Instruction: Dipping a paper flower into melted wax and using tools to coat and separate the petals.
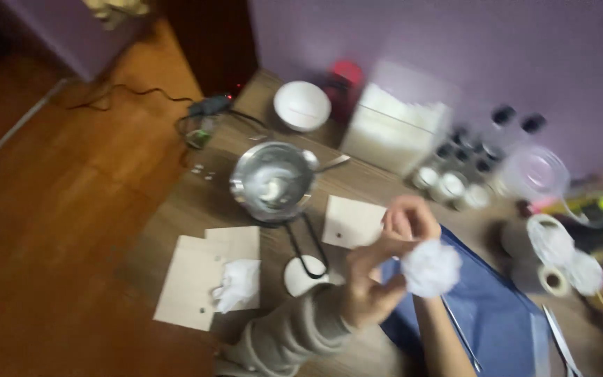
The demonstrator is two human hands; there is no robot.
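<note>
steel pot (271, 180); white bowl (302, 105), blue sheet (491, 307), tape roll (554, 280)

Looks like a home craft corner, not a lab: low wooden table (197, 202) against a purple wall (455, 42), wood floor (50, 209), small metal pot (272, 180) on a wire stand, rows of little jars (455, 178), paper sheets (204, 279), cable (127, 91) trailing across the floor

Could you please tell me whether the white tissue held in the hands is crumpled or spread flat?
Crumpled: the white tissue forms a puffy ball, pinched between the left hand and right hand above the blue sheet.
</note>
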